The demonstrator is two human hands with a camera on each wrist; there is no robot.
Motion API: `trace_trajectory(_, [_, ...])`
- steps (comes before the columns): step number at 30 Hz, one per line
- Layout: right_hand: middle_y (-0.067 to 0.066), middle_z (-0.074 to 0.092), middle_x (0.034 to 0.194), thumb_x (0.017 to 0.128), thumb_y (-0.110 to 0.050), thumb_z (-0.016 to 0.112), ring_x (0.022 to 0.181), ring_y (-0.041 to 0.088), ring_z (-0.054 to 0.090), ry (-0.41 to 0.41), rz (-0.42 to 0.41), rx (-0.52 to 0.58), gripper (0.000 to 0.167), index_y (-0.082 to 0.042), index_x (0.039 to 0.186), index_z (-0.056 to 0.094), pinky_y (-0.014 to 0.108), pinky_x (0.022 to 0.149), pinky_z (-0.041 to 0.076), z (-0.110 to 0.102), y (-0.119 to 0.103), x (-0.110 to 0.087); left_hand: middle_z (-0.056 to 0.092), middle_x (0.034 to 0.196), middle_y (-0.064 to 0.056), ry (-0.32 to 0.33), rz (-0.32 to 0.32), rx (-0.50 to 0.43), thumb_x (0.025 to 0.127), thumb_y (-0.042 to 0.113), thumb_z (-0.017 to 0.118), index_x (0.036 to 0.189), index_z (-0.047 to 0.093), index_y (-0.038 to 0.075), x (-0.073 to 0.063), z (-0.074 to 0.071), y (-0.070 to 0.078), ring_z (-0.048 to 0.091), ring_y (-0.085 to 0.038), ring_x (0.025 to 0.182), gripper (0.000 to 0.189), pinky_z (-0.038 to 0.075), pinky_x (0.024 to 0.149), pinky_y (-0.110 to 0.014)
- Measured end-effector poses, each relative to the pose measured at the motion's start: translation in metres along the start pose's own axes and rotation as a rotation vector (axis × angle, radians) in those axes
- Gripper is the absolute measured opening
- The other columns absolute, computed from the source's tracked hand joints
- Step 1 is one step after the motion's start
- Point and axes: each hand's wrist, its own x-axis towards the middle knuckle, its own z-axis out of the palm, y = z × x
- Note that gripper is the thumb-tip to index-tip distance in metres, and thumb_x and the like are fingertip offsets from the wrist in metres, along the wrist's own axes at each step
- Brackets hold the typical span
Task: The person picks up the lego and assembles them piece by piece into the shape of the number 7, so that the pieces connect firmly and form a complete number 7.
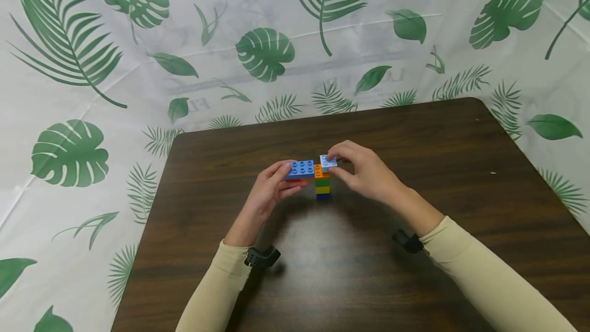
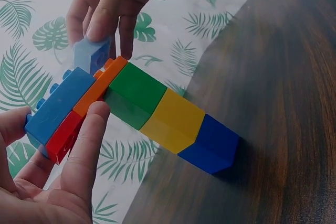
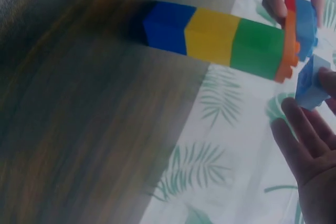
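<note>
A toy-brick tower stands upright on the table, with a dark blue brick (image 2: 211,144) at the bottom, then yellow (image 2: 173,121) and green (image 2: 137,95). An orange brick (image 2: 100,92) tops it and juts out to the left. On that overhang sits a longer blue brick (image 1: 302,169), with a red brick (image 2: 63,136) underneath. My left hand (image 1: 268,187) grips this end, thumb on the blue brick and fingers below. My right hand (image 1: 369,174) pinches a light blue brick (image 1: 329,163) beside the orange brick's bare studs; the right wrist view shows a small gap between them.
The dark wooden table (image 1: 295,281) extends around the tower on all sides. Behind it hangs a white cloth (image 1: 212,111) printed with green leaves. Dark wrist devices are on the left sleeve (image 1: 235,260) and the right sleeve (image 1: 456,245).
</note>
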Motion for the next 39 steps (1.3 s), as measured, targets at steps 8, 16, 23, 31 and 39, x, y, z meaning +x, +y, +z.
trace_trajectory(8, [0.001,0.063,0.114,0.085,-0.010,0.078,0.099,0.017,0.061,0.014,-0.034,-0.023,0.026,-0.011,0.108,0.065,0.033,0.082,0.056,0.011,0.000,0.000,0.064,0.111,-0.014,0.008,-0.006,-0.003,0.101,0.028,0.058,0.131,0.053,0.001,0.000,0.000,0.000,0.072,-0.024,0.086,0.040,0.054,0.083,-0.039])
trace_trajectory(16, [0.002,0.062,0.117,0.087,-0.013,0.076,0.102,0.018,0.061,-0.007,-0.033,-0.045,0.024,-0.013,0.109,0.066,0.036,0.084,0.056,0.014,-0.002,0.001,0.063,0.114,-0.015,0.000,-0.009,0.004,0.101,0.029,0.057,0.133,0.051,0.001,0.001,-0.001,0.000,0.072,-0.025,0.087,0.043,0.054,0.083,-0.039])
trace_trajectory(23, [-0.001,0.062,0.113,0.088,-0.015,0.076,0.095,0.014,0.060,-0.009,-0.025,-0.067,0.023,-0.014,0.108,0.066,0.032,0.078,0.056,0.016,-0.003,0.002,0.064,0.114,-0.015,-0.002,-0.010,0.003,0.101,0.029,0.056,0.132,0.052,0.002,0.000,-0.001,0.000,0.072,-0.025,0.088,0.042,0.053,0.084,-0.040])
trace_trajectory(31, [-0.003,0.061,0.113,0.089,-0.016,0.075,0.094,0.013,0.059,-0.032,0.013,-0.069,0.021,-0.015,0.108,0.066,0.031,0.080,0.056,0.016,-0.004,0.004,0.063,0.114,-0.015,0.005,-0.011,0.006,0.101,0.030,0.057,0.132,0.052,0.001,0.001,-0.002,0.001,0.072,-0.026,0.088,0.042,0.052,0.085,-0.042])
trace_trajectory(39, [-0.001,0.061,0.112,0.089,-0.015,0.074,0.093,0.014,0.060,-0.038,0.005,-0.065,0.020,-0.015,0.107,0.065,0.033,0.080,0.056,0.015,-0.005,0.005,0.064,0.113,-0.016,-0.008,0.001,0.011,0.102,0.028,0.056,0.132,0.051,0.001,0.001,-0.003,0.002,0.072,-0.025,0.088,0.041,0.049,0.087,-0.044])
